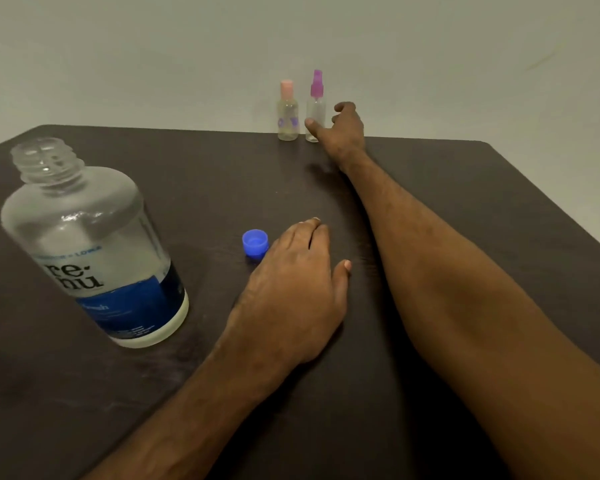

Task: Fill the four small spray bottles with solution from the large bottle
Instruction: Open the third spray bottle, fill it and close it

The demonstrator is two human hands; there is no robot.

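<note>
Table (430, 188) first: dark top, taking up most of the view, with a pale wall behind it. Near left on it stands the big bottle (90, 244), upright, neck open, roughly a third full of clear solution by the look of it. Its blue cap (255, 242) lies open side up near the middle, just beside the left hand (291, 289), which rests flat on the tabletop with fingers loose, holding nothing.

Way at the far edge stand two small bottles, almost touching. The pink-capped one (287, 114) is on the left and the purple sprayer (316, 109) on the right (only two of the four show up, no idea where the others are). Right hand (343, 129) is stretched out to the purple sprayer with fingers spread, thumb at its lower body, not yet closed around it as far as I can see.

My take on doing this grab well: close on the body low down rather than the sprayer top, since a tall light bottle tips easily and its neighbour is right there to get knocked. Bring it in close to the big bottle before unscrewing anything. Pouring from that wide neck into a tiny one will want a slow tilt, with the left hand steadying the small bottle.
</note>
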